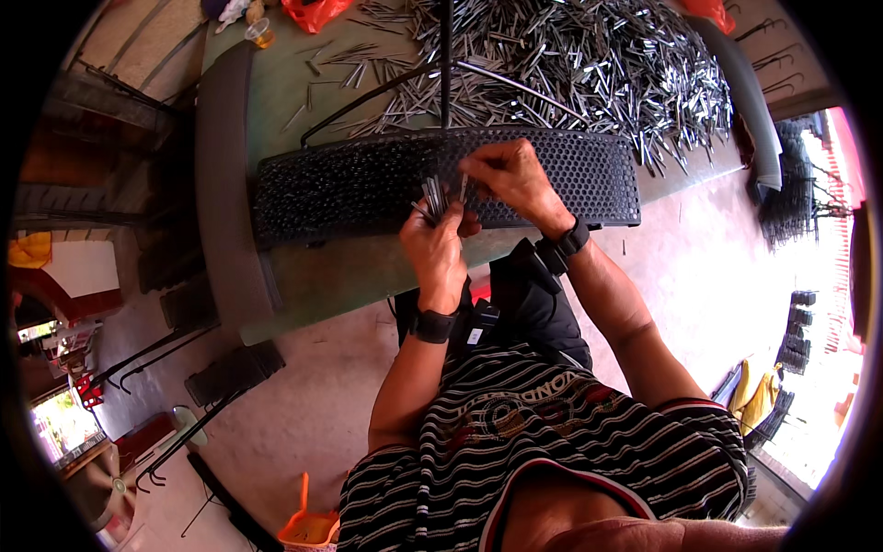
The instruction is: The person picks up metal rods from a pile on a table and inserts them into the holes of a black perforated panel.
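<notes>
A long black panel (579,175) full of round holes lies across the near side of the table; its left part looks packed with dark glossy pieces, while open holes show on the right. My left hand (434,258) is closed round a small bunch of thin metal strips (434,197), held upright in front of the panel's middle. Just to its right, my right hand (522,184) pinches a single thin metal strip (464,186) between thumb and finger, over the panel. The holes behind my hands are hidden.
A large heap of loose metal strips (589,74) covers the table's far right. Black rods (446,69) rise behind the panel. Grey padding (223,175) borders the table's left side. A cup (260,34) and a red plastic bag (315,13) lie at the far left.
</notes>
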The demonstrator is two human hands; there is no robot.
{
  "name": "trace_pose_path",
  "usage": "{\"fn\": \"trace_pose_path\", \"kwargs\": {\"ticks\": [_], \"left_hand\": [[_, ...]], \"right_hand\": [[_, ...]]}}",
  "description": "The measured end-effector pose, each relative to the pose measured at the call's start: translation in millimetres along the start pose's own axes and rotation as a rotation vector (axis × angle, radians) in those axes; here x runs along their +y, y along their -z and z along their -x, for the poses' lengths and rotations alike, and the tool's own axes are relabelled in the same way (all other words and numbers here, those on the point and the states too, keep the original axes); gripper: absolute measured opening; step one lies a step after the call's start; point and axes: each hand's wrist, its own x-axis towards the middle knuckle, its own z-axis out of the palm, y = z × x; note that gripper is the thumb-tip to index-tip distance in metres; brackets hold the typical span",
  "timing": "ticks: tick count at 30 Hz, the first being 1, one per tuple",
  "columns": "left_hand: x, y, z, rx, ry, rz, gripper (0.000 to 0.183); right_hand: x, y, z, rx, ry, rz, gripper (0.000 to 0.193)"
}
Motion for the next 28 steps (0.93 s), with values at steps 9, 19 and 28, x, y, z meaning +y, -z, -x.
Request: {"fn": "trace_pose_path", "kwargs": {"ticks": [9, 19, 28], "left_hand": [[1.4, -5.2, -2.5, -0.038, -0.017, 0.052, 0.016], [13.3, -1.0, 7.3, -0.003, 0.050, 0.088, 0.021], [12.2, 6.7, 5.4, 0.041, 0.052, 0.051, 0.014]], "right_hand": [[4.9, 1.1, 1.5, 0.161, 0.022, -0.229, 0.012], [7.4, 8.1, -30.7, 0.459, 0.341, 0.271, 0.012], [19.4, 6.8, -41.1, 0.294, 0.422, 0.753, 0.011]]}}
